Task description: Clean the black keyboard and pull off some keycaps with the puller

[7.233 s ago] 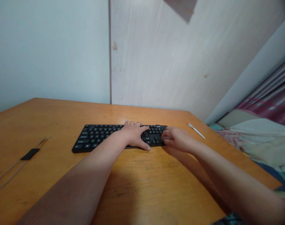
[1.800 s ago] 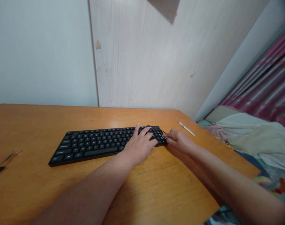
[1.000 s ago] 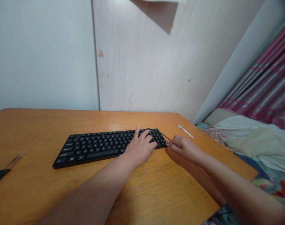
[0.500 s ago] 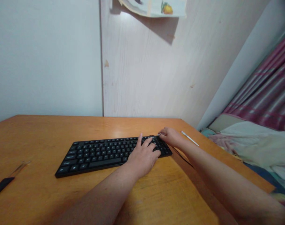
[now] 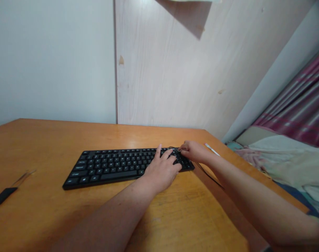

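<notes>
A black keyboard [image 5: 114, 164] lies at a slight slant on the wooden desk [image 5: 70, 140]. My left hand [image 5: 163, 169] rests on its right part with the fingers spread, covering some of the keys. At the top right corner, over the number keys, my right hand [image 5: 192, 150] is closed in a pinch. Something small and pale shows at its fingertips, too small to name. A thin black cable [image 5: 210, 177] runs out under my right forearm and over the desk edge.
A slim white stick [image 5: 212, 149] lies right of my right hand. On the far left are a dark flat piece [image 5: 4, 196] and a thin stick. Behind the desk stands a pale panel wall [image 5: 161, 87]; a bed with bedding [image 5: 285, 154] is at right.
The whole view has tilted slightly downward, so the desk sits higher. My right fingers have shifted a little and curled more over the keyboard's corner. My left hand stays in place on the keys.
</notes>
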Tool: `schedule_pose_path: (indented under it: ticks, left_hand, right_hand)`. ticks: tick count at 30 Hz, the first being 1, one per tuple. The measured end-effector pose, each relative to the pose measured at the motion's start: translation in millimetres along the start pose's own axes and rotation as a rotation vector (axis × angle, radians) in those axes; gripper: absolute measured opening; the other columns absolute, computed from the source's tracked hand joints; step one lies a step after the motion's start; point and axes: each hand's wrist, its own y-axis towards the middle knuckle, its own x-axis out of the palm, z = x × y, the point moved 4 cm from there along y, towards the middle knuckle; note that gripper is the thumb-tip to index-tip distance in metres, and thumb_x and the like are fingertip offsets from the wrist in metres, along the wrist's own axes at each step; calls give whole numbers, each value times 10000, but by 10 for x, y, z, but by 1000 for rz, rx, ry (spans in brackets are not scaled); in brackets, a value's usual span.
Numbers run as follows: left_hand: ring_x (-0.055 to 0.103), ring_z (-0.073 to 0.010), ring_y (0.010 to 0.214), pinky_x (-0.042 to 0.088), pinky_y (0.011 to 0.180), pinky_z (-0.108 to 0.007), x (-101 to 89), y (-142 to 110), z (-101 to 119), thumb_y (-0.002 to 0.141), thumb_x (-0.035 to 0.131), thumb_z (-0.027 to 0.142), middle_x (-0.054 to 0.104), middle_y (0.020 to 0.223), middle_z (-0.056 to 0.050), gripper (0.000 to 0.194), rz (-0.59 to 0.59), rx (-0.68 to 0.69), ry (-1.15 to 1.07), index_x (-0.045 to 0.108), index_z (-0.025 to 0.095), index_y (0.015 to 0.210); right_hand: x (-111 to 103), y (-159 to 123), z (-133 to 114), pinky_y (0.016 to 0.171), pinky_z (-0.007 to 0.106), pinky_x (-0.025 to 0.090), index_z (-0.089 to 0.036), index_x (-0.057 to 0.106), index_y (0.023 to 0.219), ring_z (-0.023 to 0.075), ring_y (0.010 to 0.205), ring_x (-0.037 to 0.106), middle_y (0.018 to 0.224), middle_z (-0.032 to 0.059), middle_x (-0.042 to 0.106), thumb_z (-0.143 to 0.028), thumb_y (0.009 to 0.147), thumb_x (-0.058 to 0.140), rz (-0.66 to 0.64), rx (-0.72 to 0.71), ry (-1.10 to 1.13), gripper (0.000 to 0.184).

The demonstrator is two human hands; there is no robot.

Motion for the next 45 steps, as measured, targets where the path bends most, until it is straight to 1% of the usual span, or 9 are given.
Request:
schedule_pose_path:
  ticks: [5,9,13,17,25,32,37,41,45]
  left_hand:
    - [413,-306,1346,75,1148,-684,-7,5,3,961,494,314,660,1171,-59,213,-10,0,0,687,270,1041]
    - [412,-308,1345,66,1147,-683,-17,10,6,957,508,329,662,1162,-62,209,-16,5,-7,684,272,1055]
    - [400,-311,1355,57,1147,-685,-19,12,5,949,523,326,663,1164,-58,199,-17,9,-2,684,272,1053]
    - [412,-313,1344,70,1150,-675,-10,12,4,933,550,337,656,1190,-63,198,-15,9,3,681,270,1066]
    - [396,-313,1361,83,1151,-669,-23,6,7,947,514,309,658,1183,-62,217,-5,11,5,676,273,1087]
    - [397,-308,1359,65,1150,-671,-10,2,-2,947,520,308,658,1193,-59,216,-9,9,4,677,277,1092]
    - [398,-307,1359,66,1149,-671,-8,-2,-4,952,515,314,656,1201,-56,215,-5,7,0,681,280,1083]
    - [408,-309,1352,91,1151,-661,-14,1,-1,957,504,318,661,1192,-58,219,-1,9,9,682,274,1077]
    - [408,-300,1352,57,1153,-665,-18,3,1,950,520,322,660,1198,-56,209,5,8,7,683,277,1073]
  right_hand:
    - [28,-117,17,758,257,454,-242,760,1098,197,871,644,980,78,711,-219,837,529,72,-32,41,349]
    - [57,-235,22,739,250,448,-252,761,1093,188,843,636,958,69,711,-208,830,536,81,-54,73,348]
    - [85,-339,18,760,256,442,-214,763,1088,192,856,632,945,80,704,-193,830,520,89,-99,104,355]
    - [113,-434,11,762,260,437,-190,776,1000,195,854,627,929,90,690,-201,835,518,101,-132,123,307]
    - [149,-635,-36,706,249,415,-193,775,923,178,803,612,882,76,669,-180,839,521,132,-110,114,268]
    - [217,-806,-80,681,260,388,-199,762,985,179,779,594,830,69,637,-242,888,512,181,-66,85,271]
    - [267,-933,-158,653,282,354,-200,743,890,178,745,558,799,64,613,-266,910,492,249,6,10,260]
    - [301,-1012,-230,666,297,338,-206,724,874,195,795,534,812,70,609,-290,940,483,329,-19,-63,264]
    - [291,-1064,-282,688,304,349,-212,714,899,209,836,524,840,79,615,-308,966,464,325,-44,-114,276]
